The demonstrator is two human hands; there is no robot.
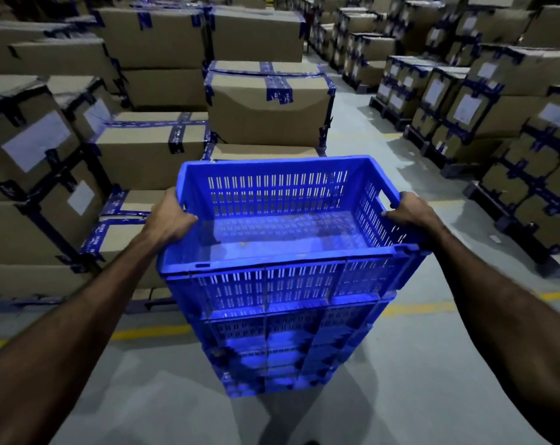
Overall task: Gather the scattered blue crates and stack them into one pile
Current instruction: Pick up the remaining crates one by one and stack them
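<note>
A blue slotted plastic crate [282, 220] sits on top of a pile of blue crates [278, 345] standing on the grey floor in front of me. The top crate is empty. My left hand [169, 216] grips its left short rim, fingers curled over the edge into the crate. My right hand [407, 211] grips the right short rim at the handle cut-out. The top crate looks slightly tilted against the crates beneath it.
Taped cardboard boxes [266, 107] are stacked close behind and to the left of the pile. More boxes on dark pallets [484, 123] line the right side. A yellow floor line [150, 332] runs across under the pile, and an aisle of bare floor [362, 130] leads away between the box rows.
</note>
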